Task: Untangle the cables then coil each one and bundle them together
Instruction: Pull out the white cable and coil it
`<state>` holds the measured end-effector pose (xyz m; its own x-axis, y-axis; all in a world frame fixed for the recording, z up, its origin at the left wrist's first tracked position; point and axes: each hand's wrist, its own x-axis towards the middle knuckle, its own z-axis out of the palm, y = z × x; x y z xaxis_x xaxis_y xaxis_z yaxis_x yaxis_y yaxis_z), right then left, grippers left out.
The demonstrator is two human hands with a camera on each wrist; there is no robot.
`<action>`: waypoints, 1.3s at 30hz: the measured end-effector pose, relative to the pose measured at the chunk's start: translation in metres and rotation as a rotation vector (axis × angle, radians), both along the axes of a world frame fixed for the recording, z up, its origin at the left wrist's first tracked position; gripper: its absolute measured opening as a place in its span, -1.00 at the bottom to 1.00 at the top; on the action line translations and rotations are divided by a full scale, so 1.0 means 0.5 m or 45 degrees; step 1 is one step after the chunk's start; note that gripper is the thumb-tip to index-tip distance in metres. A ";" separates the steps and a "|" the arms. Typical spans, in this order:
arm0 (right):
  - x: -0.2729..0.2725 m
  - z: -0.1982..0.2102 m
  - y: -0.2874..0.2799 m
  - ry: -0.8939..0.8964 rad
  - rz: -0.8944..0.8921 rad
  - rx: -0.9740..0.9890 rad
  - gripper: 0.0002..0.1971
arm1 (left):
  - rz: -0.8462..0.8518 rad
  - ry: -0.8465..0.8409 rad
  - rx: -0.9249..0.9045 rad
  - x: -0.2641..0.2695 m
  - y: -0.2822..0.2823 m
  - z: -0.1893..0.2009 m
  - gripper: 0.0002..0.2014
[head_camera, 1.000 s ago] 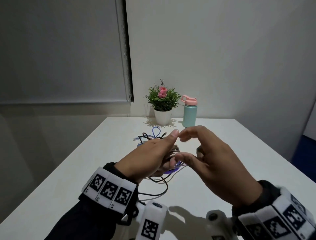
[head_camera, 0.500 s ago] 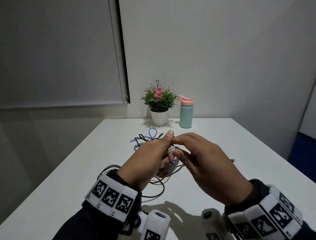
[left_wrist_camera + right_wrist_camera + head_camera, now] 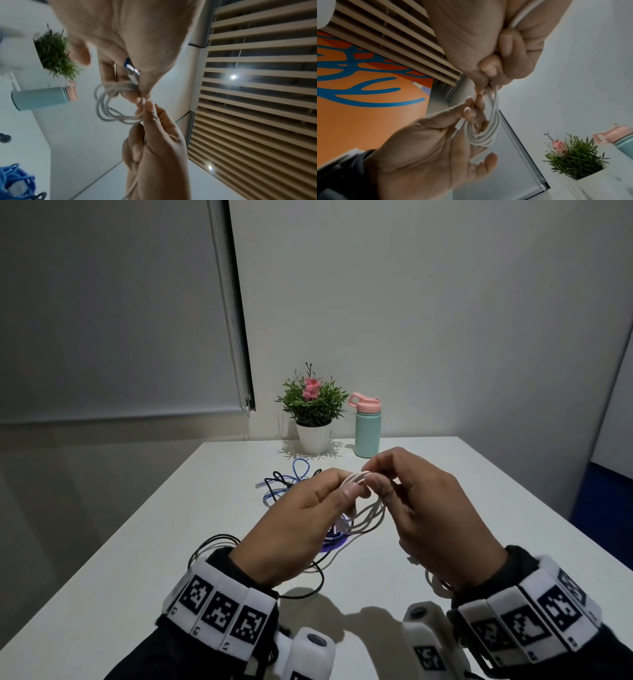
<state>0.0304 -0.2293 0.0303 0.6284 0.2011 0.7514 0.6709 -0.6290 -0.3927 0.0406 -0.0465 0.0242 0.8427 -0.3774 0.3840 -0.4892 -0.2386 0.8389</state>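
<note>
A white cable [image 3: 368, 517] hangs as a small coil of several loops between my two hands, above the table [image 3: 513, 508]. My left hand [image 3: 351, 486] pinches the top of the coil between thumb and fingers. My right hand [image 3: 375, 477] pinches the same strands just beside it. In the left wrist view the white coil [image 3: 109, 108] hangs from the fingers, with a plug [image 3: 132, 71] against the palm. The right wrist view shows the coil [image 3: 488, 129] and a white strand [image 3: 522, 17] running through my right palm. A blue and black tangle [image 3: 291, 482] lies behind my left hand.
Black cable loops [image 3: 212, 546] lie beside my left wrist, and a purple cable [image 3: 334, 544] lies under the hands. A potted plant [image 3: 313, 419] and a teal bottle with a pink lid [image 3: 367, 429] stand at the table's far edge. A wall is behind them.
My right hand's fingers, spread one second ago, have closed onto the white cable beside my left thumb. Both hands have lifted slightly, and the white loops now hang between them.
</note>
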 end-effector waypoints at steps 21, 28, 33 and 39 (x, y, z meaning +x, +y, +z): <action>-0.016 0.026 -0.030 0.173 -0.018 -0.340 -0.76 | 0.230 0.213 0.057 0.002 0.022 0.008 -0.64; -0.006 0.020 -0.019 0.178 0.100 0.220 -0.81 | -0.144 0.239 -0.104 -0.044 -0.019 0.028 -0.80; 0.014 -0.001 -0.016 0.469 0.150 0.203 -0.73 | -0.119 0.252 -0.232 -0.040 -0.012 0.030 -0.83; 0.007 0.010 -0.017 0.579 0.231 0.166 -0.59 | 0.089 -0.111 0.038 -0.021 -0.003 0.009 -0.89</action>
